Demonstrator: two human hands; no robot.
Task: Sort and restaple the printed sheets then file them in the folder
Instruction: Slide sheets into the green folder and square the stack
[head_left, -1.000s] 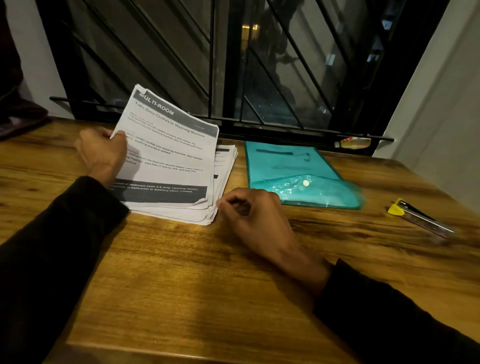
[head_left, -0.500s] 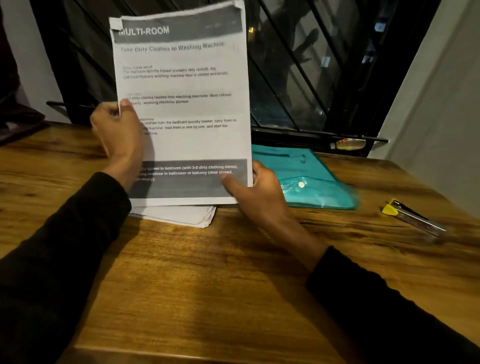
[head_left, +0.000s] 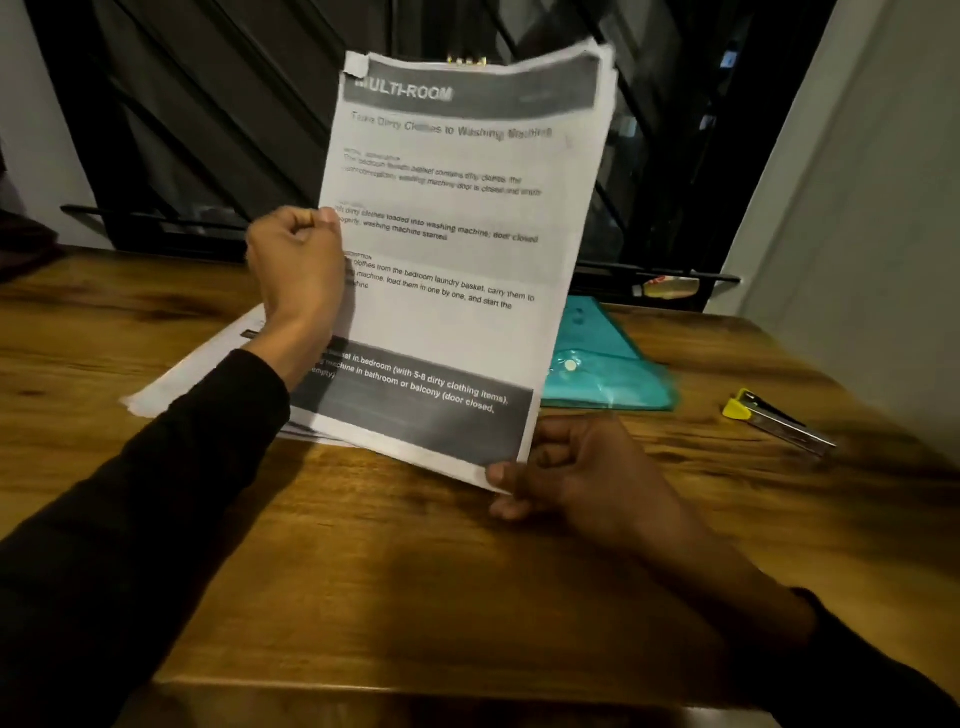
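Observation:
I hold a set of printed sheets (head_left: 457, 270) upright above the table, its top page headed MULTI-ROOM, with a torn top left corner. My left hand (head_left: 298, 265) grips the left edge at mid height. My right hand (head_left: 576, 473) pinches the bottom right corner. The rest of the paper stack (head_left: 208, 364) lies flat on the table behind my left forearm, mostly hidden. A teal plastic folder (head_left: 602, 364) with a snap button lies to the right, partly covered by the held sheets. A stapler (head_left: 779, 421) with a yellow end rests further right.
The wooden table (head_left: 415, 571) carries everything. A dark barred window (head_left: 218, 130) runs along its far edge, with a small red and yellow object (head_left: 667, 286) on the sill. A pale wall (head_left: 857, 234) closes the right side.
The held sheets have risen from the stack, swung right and tilted. My right hand came up from the table and now pinches their bottom right corner.

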